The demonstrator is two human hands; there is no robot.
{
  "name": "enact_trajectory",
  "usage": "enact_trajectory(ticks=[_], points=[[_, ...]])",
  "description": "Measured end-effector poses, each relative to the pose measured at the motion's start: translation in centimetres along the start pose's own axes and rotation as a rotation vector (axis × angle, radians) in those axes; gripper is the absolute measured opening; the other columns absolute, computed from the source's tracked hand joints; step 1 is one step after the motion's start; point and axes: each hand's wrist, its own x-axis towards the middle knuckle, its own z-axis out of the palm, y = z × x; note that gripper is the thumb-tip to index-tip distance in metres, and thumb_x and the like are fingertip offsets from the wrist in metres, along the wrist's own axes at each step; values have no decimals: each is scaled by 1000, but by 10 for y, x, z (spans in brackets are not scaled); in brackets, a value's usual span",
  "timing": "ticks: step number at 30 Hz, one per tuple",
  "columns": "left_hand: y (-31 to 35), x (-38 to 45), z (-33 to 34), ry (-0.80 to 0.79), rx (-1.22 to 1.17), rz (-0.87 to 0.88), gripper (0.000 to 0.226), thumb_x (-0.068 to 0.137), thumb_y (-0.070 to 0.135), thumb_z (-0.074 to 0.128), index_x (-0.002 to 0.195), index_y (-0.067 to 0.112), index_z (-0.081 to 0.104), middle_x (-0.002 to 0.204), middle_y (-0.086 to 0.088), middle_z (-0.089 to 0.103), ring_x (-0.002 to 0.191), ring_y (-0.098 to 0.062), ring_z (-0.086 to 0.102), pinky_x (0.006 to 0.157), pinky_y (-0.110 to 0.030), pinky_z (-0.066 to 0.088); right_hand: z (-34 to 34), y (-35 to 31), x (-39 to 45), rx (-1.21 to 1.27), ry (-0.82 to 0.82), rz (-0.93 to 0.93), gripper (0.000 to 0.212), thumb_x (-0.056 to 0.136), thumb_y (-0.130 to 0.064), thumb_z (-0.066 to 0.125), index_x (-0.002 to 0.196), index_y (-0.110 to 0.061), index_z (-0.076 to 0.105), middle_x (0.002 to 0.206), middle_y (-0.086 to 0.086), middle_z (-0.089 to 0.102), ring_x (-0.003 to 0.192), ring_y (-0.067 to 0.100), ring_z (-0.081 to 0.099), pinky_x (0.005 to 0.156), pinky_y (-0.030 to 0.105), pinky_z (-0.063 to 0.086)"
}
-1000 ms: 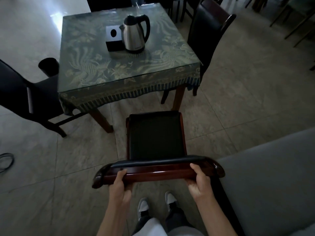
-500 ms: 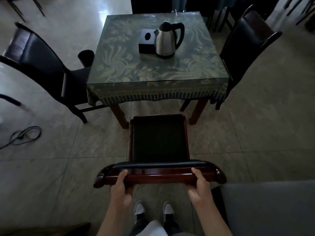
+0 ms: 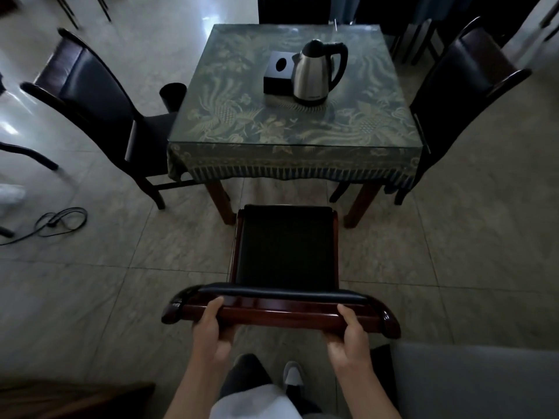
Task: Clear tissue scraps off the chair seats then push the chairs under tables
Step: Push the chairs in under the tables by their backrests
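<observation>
Chair [image 3: 286, 246] now sits closer to the table [image 3: 295, 137] than a second ago: seat front is just short of the table's near legs, lined up between them, where earlier it stood further back and off to one side. Not yet under. Judgement: the seat looks free of tissue scraps, so this is the push-in step, roughly half done for this chair; a straight shove should finish it, watch the legs on either side.

Left hand [image 3: 210, 334] and right hand [image 3: 348, 335] both grip the wooden top rail, fingers wrapped under, thumbs on top.

Table: glass over a patterned cloth, carrying a steel kettle [image 3: 314, 74] and a black tissue box [image 3: 276, 72] touching it.

Left chair [image 3: 99, 101] and right chair [image 3: 462, 95] are already tucked in at the sides. A dark bin [image 3: 172, 93] stands by the table's left far corner.

Room: dim, glossy tile floor, a cable [image 3: 57, 222] coiled at left, a grey couch [image 3: 478, 379] at lower right.
</observation>
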Motion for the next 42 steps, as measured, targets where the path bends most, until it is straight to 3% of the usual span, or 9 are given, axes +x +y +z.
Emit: enact_trajectory(ticks=[8, 13, 17, 21, 24, 27, 31, 36, 42], points=[[8, 17, 24, -7, 18, 18, 32, 91, 7, 60, 123, 11, 58, 95, -11, 68, 78, -23, 70, 59, -35, 61, 25, -12, 15, -22, -15, -4, 16, 89, -1, 60, 103, -7, 64, 90, 13, 70, 84, 28, 68, 62, 39, 58], [16, 38, 47, -57, 42, 17, 24, 93, 7, 58, 117, 9, 60, 100, -14, 68, 83, -25, 71, 66, -38, 62, 52, -20, 31, -30, -2, -32, 14, 90, -1, 60, 101, -8, 65, 95, 14, 69, 88, 30, 66, 78, 46, 54], [25, 56, 70, -70, 47, 13, 31, 92, 7, 58, 124, 6, 57, 105, -18, 67, 95, -32, 67, 73, -43, 62, 74, -27, 50, -31, -20, -53, 17, 90, -2, 60, 105, -9, 64, 98, 14, 68, 91, 30, 65, 76, 45, 53], [33, 76, 98, -58, 50, -9, 36, 93, 6, 59, 128, 4, 55, 116, -20, 63, 111, -37, 61, 93, -53, 51, 98, -35, 72, -30, -55, -87, 29, 88, -3, 62, 116, -9, 61, 107, 16, 66, 99, 33, 65, 87, 51, 53], [41, 89, 119, -52, 60, -10, 33, 93, 7, 59, 126, 5, 55, 112, -19, 64, 109, -36, 62, 80, -48, 58, 117, -41, 89, -48, -57, -101, 31, 88, -4, 62, 119, -8, 61, 113, 18, 65, 107, 36, 62, 99, 56, 47], [49, 104, 135, -55, 55, -8, 33, 92, 7, 60, 125, 5, 55, 112, -19, 64, 101, -32, 65, 62, -40, 61, 136, -44, 101, -41, -45, -89, 26, 88, -4, 62, 113, -9, 63, 109, 16, 67, 104, 35, 64, 95, 55, 49], [57, 121, 155, -35, 77, -22, 44, 92, 9, 61, 134, 1, 52, 113, -19, 65, 100, -31, 66, 74, -45, 56, 158, -49, 116, -30, -26, -95, 34, 89, -3, 61, 123, -5, 59, 111, 17, 66, 106, 35, 64, 86, 50, 53], [64, 137, 174, -33, 55, -43, 46, 91, 10, 63, 134, 2, 53, 118, -19, 66, 107, -33, 66, 68, -40, 59, 180, -58, 131, -42, 1, -86, 26, 89, -4, 63, 114, -6, 62, 101, 14, 68, 96, 31, 66, 76, 47, 55], [66, 155, 196, -9, 49, -62, 28, 92, 7, 63, 119, 6, 58, 115, -19, 66, 116, -37, 62, 82, -48, 55, 197, -69, 146, -79, 0, -86, 17, 89, -7, 64, 105, -9, 64, 102, 15, 69, 99, 33, 67, 85, 54, 54]])
